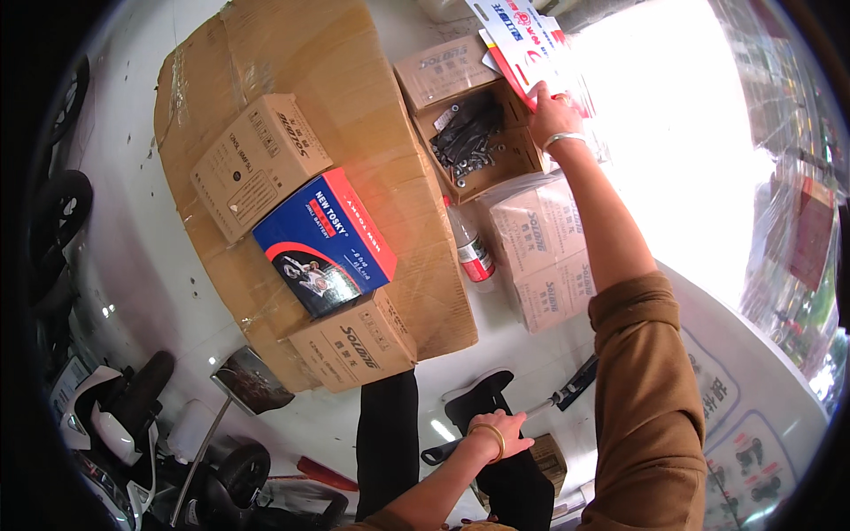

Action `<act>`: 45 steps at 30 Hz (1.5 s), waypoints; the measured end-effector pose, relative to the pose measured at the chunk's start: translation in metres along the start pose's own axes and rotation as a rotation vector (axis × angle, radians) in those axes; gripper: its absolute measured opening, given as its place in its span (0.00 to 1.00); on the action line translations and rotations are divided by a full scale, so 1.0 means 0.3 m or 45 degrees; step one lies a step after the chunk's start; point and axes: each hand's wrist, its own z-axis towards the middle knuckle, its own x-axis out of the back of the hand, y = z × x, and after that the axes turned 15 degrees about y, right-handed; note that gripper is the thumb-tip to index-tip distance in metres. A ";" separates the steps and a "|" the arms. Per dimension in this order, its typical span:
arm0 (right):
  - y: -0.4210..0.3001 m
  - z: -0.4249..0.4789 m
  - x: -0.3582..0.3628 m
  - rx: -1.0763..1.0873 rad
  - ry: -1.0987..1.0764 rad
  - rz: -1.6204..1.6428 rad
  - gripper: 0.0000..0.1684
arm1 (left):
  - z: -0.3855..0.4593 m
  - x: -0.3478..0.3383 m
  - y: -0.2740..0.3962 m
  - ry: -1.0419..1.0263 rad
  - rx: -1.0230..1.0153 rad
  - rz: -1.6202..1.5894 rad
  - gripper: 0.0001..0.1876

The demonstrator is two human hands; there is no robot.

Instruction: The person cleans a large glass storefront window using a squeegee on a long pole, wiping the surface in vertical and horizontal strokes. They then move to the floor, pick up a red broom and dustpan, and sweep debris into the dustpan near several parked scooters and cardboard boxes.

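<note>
My left hand is wrapped around a hand tool with a black grip, a metal shaft and a narrow black head; its exact kind is unclear. A gold-coloured bangle circles that wrist. Stretched far forward, my right hand has its fingers on the near end of some red-and-white printed packaging cards, which bear writing. Just left of it is an open cardboard box with black bagged parts and loose metal bolts.
A large flattened-looking carton carries a blue battery box between brown boxes. Beside it lie a plastic bottle and wrapped cartons. A long-handled dustpan and motorcycles are at lower left.
</note>
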 end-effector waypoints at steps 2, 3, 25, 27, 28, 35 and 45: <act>0.034 0.000 0.009 0.056 0.020 0.028 0.29 | -0.001 0.001 0.004 0.003 0.006 0.002 0.29; 0.038 -0.015 0.023 0.031 0.045 0.057 0.28 | 0.001 -0.002 0.004 0.005 0.003 0.001 0.29; 0.147 0.186 -0.010 -0.380 0.125 0.113 0.73 | 0.026 0.027 0.001 -0.009 0.013 -0.029 0.29; 0.169 0.195 -0.007 -0.351 0.162 0.101 0.72 | 0.028 0.030 -0.002 -0.021 0.016 -0.030 0.29; 0.187 0.202 -0.013 -0.374 0.131 0.086 0.71 | 0.032 0.026 -0.002 -0.023 0.008 -0.027 0.29; 0.210 0.139 0.043 -0.533 -0.011 0.363 0.45 | 0.032 0.041 0.005 -0.025 0.015 -0.018 0.29; 0.148 -0.074 0.137 -0.837 -0.054 1.272 0.25 | 0.031 0.019 0.013 0.040 -0.014 -0.019 0.29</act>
